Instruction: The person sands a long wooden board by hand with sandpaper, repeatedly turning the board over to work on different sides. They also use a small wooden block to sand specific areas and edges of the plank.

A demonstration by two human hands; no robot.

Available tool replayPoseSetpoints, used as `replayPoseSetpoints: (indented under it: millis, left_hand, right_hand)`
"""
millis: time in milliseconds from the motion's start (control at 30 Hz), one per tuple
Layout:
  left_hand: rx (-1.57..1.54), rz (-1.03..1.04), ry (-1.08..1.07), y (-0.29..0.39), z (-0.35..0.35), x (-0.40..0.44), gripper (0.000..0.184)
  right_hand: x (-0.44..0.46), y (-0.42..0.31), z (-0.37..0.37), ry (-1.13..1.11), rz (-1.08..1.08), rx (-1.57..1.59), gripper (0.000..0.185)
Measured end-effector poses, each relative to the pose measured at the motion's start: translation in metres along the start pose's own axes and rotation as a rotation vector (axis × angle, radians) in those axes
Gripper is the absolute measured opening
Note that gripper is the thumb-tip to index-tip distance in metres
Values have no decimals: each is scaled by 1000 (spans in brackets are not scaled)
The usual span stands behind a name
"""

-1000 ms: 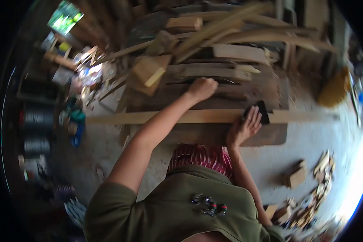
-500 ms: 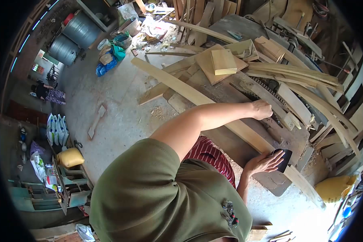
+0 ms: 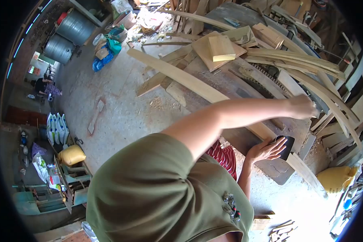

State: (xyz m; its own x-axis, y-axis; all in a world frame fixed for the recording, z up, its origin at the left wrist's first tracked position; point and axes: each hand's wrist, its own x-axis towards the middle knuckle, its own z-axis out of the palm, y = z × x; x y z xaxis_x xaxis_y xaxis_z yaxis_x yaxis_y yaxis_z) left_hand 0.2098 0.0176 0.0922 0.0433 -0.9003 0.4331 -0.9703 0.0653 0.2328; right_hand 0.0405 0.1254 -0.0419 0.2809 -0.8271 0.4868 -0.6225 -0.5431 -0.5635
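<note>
My left hand (image 3: 302, 107) is closed and smeared by motion, at the far edge of the wooden work surface (image 3: 246, 139); what it holds, if anything, cannot be made out. My right hand (image 3: 267, 151) lies with fingers stretched out, partly over a black flat piece (image 3: 286, 147). That piece sits across a long pale board (image 3: 181, 76), which runs diagonally over the work surface. My left forearm crosses above the board and hides part of it. Beyond the board a chain-like toothed strip (image 3: 276, 86) is partly visible.
A wood block (image 3: 222, 47) rests on boards at the back. Curved wood strips (image 3: 294, 56) are piled behind. A yellow sack (image 3: 336, 179) is at right. Metal drums (image 3: 74, 28) and a yellow container (image 3: 71, 155) are at left. Another person (image 3: 42, 86) is far left.
The view first swung round, then shifted slightly. My left hand has moved right, past the toothed strip, over the last half second. My right hand stays at the black piece.
</note>
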Motion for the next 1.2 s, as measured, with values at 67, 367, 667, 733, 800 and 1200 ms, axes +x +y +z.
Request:
replayPoseSetpoints:
  millis: [67,367,667,733,800,1200]
  left_hand:
    - [-111,117,257,30,13,49,25]
    - [-169,-13,-200,-15,11,-91,19]
    - [86,-269,-204,-49,23,-122,10]
    - [132,-197,-269,-52,30,-118,11]
    - [146,-137,-249,-57,34,-118,13]
    - [-243,128,-595,-9,109,9,39]
  right_hand:
    - [-2,1,4,-9,-25,-23,53]
    - [2,-2,-9,-91,43,-18,52]
    - [3,-5,-13,-137,61,19,54]
    - [3,-6,-15,-130,50,19,54]
    - [4,-8,-14,-114,43,23,53]
    - [4,-8,-15,-121,59,4,50]
